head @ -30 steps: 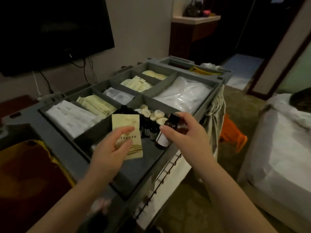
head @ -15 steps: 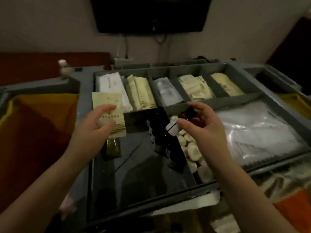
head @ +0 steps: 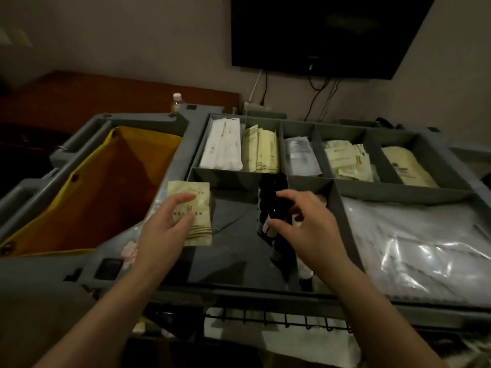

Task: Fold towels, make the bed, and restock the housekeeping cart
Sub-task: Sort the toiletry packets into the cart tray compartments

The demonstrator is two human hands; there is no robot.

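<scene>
The grey housekeeping cart (head: 398,191) fills the view, its top tray split into compartments. My left hand (head: 164,229) pinches a pale yellow sachet (head: 198,205) over the tray's left rim. My right hand (head: 305,227) grips a small dark bottle (head: 265,224) among a row of dark bottles (head: 272,187) standing in the front middle compartment. Back compartments hold white packets (head: 221,143), yellow sachets (head: 260,148), a clear wrapped item (head: 301,156) and more yellow packets (head: 345,160).
A yellow laundry bag (head: 106,181) hangs open at the cart's left. Clear plastic-wrapped items (head: 414,248) fill the large right compartment. A wall-mounted television (head: 318,33) with hanging cables is behind. A small bottle (head: 177,102) stands on the wooden furniture at the back.
My view has swung left and closer over the cart. My right hand has lowered the dark bottle into the row of bottles. The left hand still holds the sachet.
</scene>
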